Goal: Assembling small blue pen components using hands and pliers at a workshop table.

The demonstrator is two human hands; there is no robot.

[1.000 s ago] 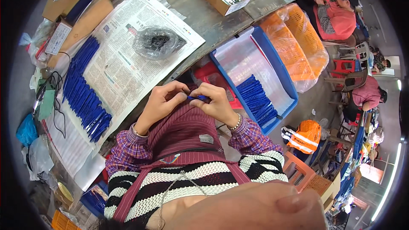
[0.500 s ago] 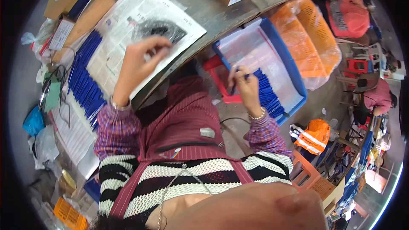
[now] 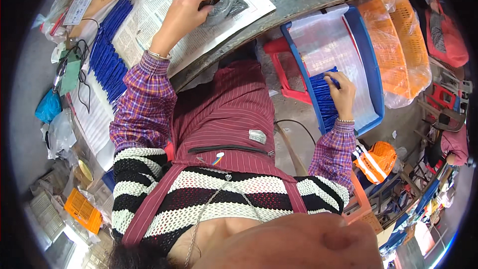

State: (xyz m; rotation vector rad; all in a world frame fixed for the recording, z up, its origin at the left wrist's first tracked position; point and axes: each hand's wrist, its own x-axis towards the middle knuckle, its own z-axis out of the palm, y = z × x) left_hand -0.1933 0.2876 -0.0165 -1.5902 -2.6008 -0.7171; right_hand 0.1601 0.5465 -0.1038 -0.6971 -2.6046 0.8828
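My left hand [image 3: 185,16] reaches over the newspaper [image 3: 149,22] on the workbench, its fingers closed on a small black piece [image 3: 209,3]. Just beside and under it lies a clear plastic bag [image 3: 226,7] with dark contents. Down to the right, my right hand [image 3: 343,94] is above a blue tray [image 3: 377,87], pinching a slim blue pen-like stick [image 3: 332,80]. Under that hand a dense row of similar blue sticks [image 3: 321,97] lies in the tray on clear plastic sheeting. Another long row of blue sticks [image 3: 107,55] lines the newspaper's left edge.
A red stool [image 3: 287,72] stands left of the tray, and orange crates [image 3: 386,45] wrapped in plastic are to its right. Cardboard boxes [image 3: 82,7] and a dark cable [image 3: 85,87] lie at the left. Other people sit at the far right.
My left hand has moved onto the plastic bag and now grips a black piece. The right hand holds its blue stick over the row in the tray. The view has shifted.
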